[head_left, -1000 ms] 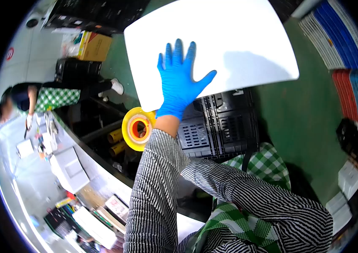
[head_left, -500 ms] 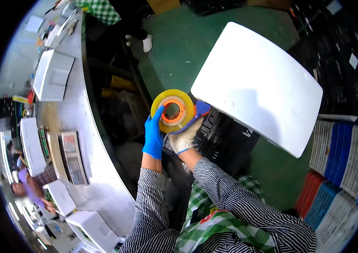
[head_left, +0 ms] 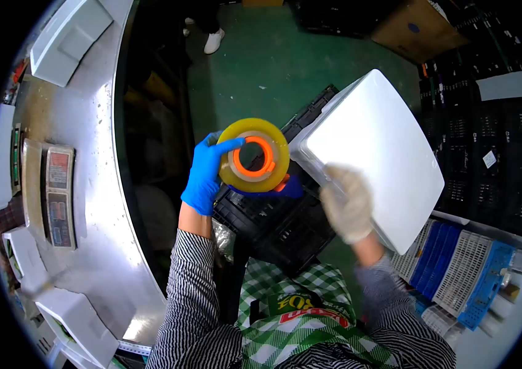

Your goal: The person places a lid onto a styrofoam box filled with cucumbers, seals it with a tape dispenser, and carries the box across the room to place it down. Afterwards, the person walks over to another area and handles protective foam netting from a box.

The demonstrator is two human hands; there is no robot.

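My left hand point(head_left: 205, 172), in a blue glove, grips a tape dispenser point(head_left: 292, 187) with a large yellow tape roll point(head_left: 227, 134) on an orange core. My right hand point(head_left: 348, 204), in a cream knit glove, is blurred at the near left edge of a white foam box point(head_left: 378, 147); its fingers are smeared, and whether they touch the box cannot be made out. The box stands tilted in view over black crates point(head_left: 285, 227), its smooth white top facing up.
A metal table point(head_left: 98, 184) with a scale point(head_left: 60, 197) and white foam boxes point(head_left: 70, 40) runs along the left. Black crates point(head_left: 489, 154), blue and white baskets point(head_left: 452, 264) and a cardboard box point(head_left: 418, 29) are at the right. Another person's shoe point(head_left: 214, 42) shows at the top.
My right hand has left the tape dispenser and moved right to the white box. My left hand keeps the dispenser. The view has shifted, and more of the box's side shows.
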